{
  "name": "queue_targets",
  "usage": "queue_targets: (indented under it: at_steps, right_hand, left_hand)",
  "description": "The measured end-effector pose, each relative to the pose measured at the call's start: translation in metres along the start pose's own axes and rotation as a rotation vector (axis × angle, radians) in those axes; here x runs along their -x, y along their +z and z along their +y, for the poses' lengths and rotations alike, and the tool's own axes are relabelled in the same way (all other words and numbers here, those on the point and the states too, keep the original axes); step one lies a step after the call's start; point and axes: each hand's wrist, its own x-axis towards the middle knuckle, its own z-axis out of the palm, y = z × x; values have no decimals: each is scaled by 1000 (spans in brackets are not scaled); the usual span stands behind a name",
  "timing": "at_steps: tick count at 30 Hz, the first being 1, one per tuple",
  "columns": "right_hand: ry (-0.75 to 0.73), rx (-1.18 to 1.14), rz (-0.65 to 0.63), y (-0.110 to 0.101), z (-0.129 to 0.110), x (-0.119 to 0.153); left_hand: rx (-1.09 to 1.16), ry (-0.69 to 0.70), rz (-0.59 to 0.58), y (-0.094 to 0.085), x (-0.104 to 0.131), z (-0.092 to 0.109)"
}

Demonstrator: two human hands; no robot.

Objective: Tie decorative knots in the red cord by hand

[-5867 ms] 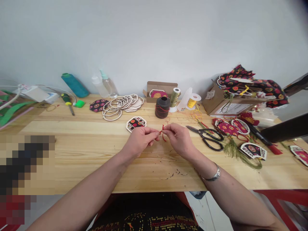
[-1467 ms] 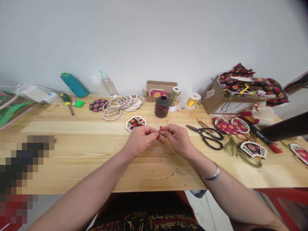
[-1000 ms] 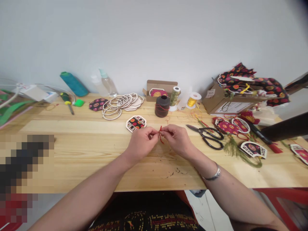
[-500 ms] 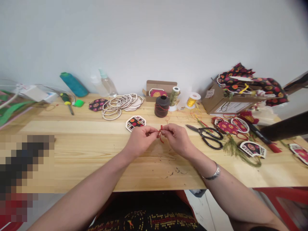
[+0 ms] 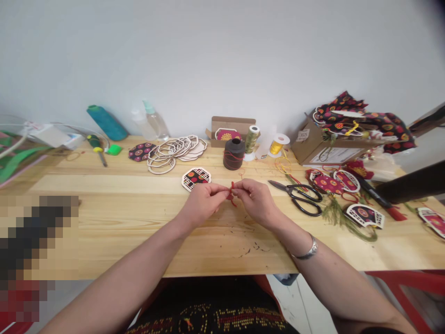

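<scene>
My left hand [image 5: 206, 202] and my right hand [image 5: 255, 199] meet above the middle of the wooden table [image 5: 139, 250], fingertips pinched on a small red cord [image 5: 233, 202]. A short end of the cord hangs down between them. Just behind my left hand lies an octagonal patterned piece with a white openwork frame [image 5: 196, 178]. Black-handled scissors [image 5: 295, 195] rest to the right of my right hand, and a dark spool wound with red thread [image 5: 234, 154] stands behind both hands.
Thin wooden frames [image 5: 175, 150] are piled at the back left, near a screwdriver [image 5: 96, 147] and a teal thread cone [image 5: 107, 123]. A cardboard box of fabric [image 5: 327, 146] stands back right. Finished ornaments [image 5: 365, 216] and a yellow spool [image 5: 278, 144] lie on the right side.
My hands stay nearly in place; the left fingers have shifted slightly along the red cord, and its hanging end has moved a little.
</scene>
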Motion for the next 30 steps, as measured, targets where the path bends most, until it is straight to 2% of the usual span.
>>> queue_targets:
  at_steps: [7,15,23,30]
  right_hand:
    - [-12,-8,11,0,-1,1]
    - [-17,-34,24,1,1,1]
    - [10,-79,57,0,-2,-1]
    - [109,-241,-79,-2,-4,-2]
  left_hand:
    - [86,4,-45,-2,-3,-6]
    - [331,-67,-91,0,-8,-7]
    - [394,-71,-71,0,-7,-7]
    - [388,-35,-5,1,-7,-7]
